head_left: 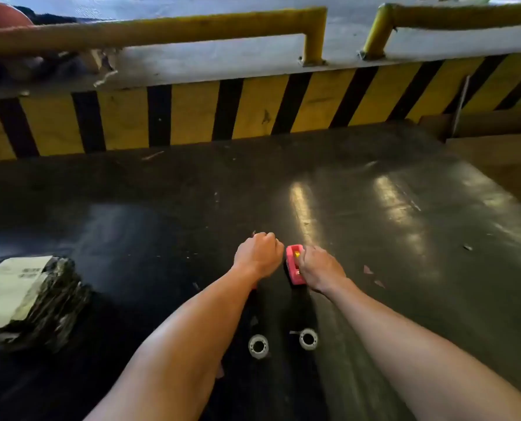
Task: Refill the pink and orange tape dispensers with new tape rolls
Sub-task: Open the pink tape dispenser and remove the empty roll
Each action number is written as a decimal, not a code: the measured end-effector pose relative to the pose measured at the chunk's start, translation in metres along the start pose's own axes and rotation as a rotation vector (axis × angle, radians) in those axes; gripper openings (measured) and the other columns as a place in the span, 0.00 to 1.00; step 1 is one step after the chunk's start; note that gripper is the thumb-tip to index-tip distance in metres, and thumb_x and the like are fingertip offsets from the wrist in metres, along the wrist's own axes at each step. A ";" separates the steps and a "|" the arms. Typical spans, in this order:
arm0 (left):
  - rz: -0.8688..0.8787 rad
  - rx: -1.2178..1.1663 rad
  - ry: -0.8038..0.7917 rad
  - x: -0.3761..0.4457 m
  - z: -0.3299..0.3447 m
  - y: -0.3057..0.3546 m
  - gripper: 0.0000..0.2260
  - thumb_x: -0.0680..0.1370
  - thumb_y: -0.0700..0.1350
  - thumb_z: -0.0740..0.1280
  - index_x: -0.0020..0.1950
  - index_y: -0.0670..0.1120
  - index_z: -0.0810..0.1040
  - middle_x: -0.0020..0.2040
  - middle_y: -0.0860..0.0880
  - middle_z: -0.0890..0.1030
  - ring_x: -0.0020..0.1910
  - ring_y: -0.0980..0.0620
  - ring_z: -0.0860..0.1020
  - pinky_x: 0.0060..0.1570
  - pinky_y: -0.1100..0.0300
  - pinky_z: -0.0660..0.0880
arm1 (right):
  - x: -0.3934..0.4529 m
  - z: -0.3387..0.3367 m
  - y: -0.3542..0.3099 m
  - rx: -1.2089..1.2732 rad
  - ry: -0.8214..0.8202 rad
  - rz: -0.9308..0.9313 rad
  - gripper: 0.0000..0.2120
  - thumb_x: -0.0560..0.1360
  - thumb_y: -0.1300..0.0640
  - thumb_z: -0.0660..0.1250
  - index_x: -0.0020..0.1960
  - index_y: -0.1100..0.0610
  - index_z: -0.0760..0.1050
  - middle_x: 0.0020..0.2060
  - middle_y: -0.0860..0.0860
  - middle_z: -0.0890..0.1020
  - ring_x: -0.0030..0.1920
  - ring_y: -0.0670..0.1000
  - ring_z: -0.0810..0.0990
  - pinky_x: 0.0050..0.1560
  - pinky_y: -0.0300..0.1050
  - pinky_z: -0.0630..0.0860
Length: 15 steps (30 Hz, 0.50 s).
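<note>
Right hand (320,267) grips pink dispenser (294,265) — left hand (257,253) fisted (contents hidden), two tape rolls (258,346) nearer.

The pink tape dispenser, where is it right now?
In the head view it sits low centre on the dark table, the pink tape dispenser held at the right hand, just right of the left hand.

Glossy black table (374,208), yellow-black striped barrier (192,117) — yellow railings (162,30)

Dark, glossy work surface (374,208) with scattered items

Two tape rolls (258,346) (308,339) are seen near its front edge, a wrapped parcel (31,302) at its left edge, and a pink dispenser (294,264) mid-surface.
</note>
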State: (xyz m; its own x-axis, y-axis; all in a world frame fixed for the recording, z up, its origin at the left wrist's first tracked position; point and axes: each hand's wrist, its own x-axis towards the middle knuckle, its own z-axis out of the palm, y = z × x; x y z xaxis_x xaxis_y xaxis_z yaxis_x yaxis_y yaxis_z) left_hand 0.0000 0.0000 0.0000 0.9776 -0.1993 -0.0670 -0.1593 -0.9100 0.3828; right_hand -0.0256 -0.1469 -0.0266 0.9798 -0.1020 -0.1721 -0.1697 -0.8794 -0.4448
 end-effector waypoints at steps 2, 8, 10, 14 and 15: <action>0.003 -0.009 -0.080 0.013 0.015 -0.005 0.15 0.81 0.48 0.56 0.58 0.44 0.78 0.58 0.43 0.81 0.54 0.39 0.81 0.54 0.44 0.79 | 0.005 0.014 0.008 0.059 -0.018 0.058 0.22 0.82 0.51 0.47 0.61 0.61 0.75 0.57 0.61 0.80 0.56 0.63 0.79 0.56 0.55 0.76; 0.158 0.068 -0.286 0.040 0.058 -0.019 0.28 0.78 0.41 0.68 0.76 0.45 0.63 0.72 0.42 0.68 0.72 0.41 0.67 0.67 0.45 0.72 | 0.010 0.055 0.022 0.100 -0.036 0.092 0.23 0.81 0.49 0.58 0.72 0.58 0.65 0.61 0.59 0.74 0.61 0.62 0.74 0.58 0.56 0.74; 0.180 0.092 -0.311 0.048 0.067 -0.022 0.29 0.77 0.40 0.69 0.77 0.45 0.62 0.73 0.41 0.66 0.72 0.41 0.67 0.67 0.45 0.72 | 0.013 0.066 0.024 0.092 0.007 0.082 0.23 0.80 0.49 0.61 0.72 0.58 0.64 0.62 0.59 0.73 0.61 0.61 0.73 0.57 0.54 0.73; 0.201 0.091 -0.360 0.063 0.072 -0.023 0.30 0.77 0.38 0.69 0.77 0.46 0.62 0.74 0.43 0.66 0.72 0.42 0.68 0.67 0.43 0.73 | 0.017 0.075 0.032 0.076 0.041 0.056 0.24 0.79 0.50 0.63 0.71 0.58 0.65 0.59 0.59 0.72 0.57 0.61 0.73 0.53 0.54 0.74; 0.208 0.085 -0.365 0.067 0.073 -0.023 0.31 0.76 0.37 0.69 0.77 0.46 0.61 0.75 0.43 0.66 0.73 0.42 0.68 0.68 0.43 0.72 | 0.019 0.076 0.034 0.071 0.045 0.052 0.23 0.79 0.50 0.62 0.71 0.59 0.66 0.58 0.58 0.72 0.56 0.61 0.73 0.51 0.54 0.74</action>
State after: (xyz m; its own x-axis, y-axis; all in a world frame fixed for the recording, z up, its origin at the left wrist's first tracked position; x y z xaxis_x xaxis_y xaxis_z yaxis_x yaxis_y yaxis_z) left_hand 0.0590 -0.0184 -0.0802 0.8134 -0.4832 -0.3241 -0.3734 -0.8607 0.3461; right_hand -0.0208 -0.1432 -0.1115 0.9729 -0.1691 -0.1576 -0.2262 -0.8375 -0.4975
